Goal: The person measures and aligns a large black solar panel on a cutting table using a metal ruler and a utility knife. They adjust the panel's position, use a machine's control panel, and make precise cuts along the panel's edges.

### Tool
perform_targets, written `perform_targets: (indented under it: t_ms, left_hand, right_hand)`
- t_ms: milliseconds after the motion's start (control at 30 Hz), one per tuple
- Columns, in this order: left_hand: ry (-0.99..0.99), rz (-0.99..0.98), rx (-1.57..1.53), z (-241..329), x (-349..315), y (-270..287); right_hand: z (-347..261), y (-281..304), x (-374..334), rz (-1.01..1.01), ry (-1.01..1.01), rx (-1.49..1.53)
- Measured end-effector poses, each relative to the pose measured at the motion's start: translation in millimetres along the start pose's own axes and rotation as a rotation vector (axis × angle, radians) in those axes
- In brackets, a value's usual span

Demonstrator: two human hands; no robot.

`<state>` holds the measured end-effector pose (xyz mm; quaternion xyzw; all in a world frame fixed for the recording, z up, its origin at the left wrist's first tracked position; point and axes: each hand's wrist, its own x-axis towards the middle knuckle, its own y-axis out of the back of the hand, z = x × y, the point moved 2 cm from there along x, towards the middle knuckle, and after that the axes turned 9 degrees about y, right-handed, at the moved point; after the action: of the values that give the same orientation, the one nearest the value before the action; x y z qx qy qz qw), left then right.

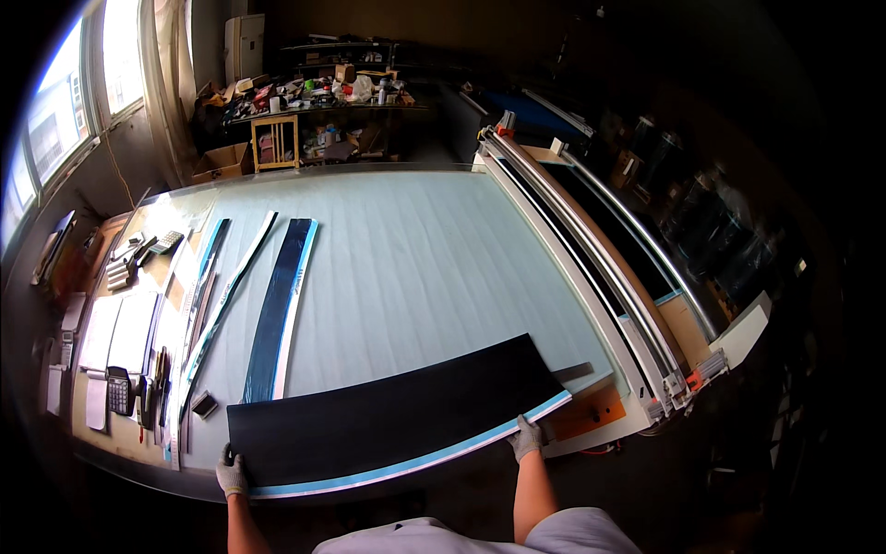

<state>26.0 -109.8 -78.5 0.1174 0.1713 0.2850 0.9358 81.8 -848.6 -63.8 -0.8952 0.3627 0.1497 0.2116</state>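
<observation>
A wide black sheet (388, 406) with a blue and white strip (406, 469) along its near edge lies over the front of the large table. My left hand (232, 473), in a pale knit glove, grips the sheet's near left corner. At the near right corner my right hand (527, 439), gloved alike, is closed on the striped edge. Behind the sheet's left half lies a narrower dark strip (280, 309) with a blue and white border; the sheet overlaps its near end. Several thin strips (226, 305) lie farther left, and a small dark block (205, 404) sits near the sheet's left side.
A long rail machine (591, 258) with metal rollers runs along the table's right side. On the left are a calculator (120, 391), an open notebook (120, 331) and pens. Beyond the pale tabletop (406, 268) stand a wooden chair (276, 143), a cardboard box (221, 162) and a cluttered bench.
</observation>
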Motion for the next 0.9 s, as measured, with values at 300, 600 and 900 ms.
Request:
perform_targets:
  t_ms: [300,600,900]
  left_hand:
    - [0.057,0.03,0.04,5.0,-4.1,0.2]
    - [-0.004,0.05,0.116,14.7,-8.2,-1.7]
    - [0.014,0.052,0.133,19.8,-10.6,-1.3]
  right_hand:
    - [4.6,-2.1,2.3,0.061,0.015,-0.058]
    - [7.3,0.9,5.9,0.06,0.021,-0.048]
    - [5.7,0.4,5.1,0.065,0.008,-0.054]
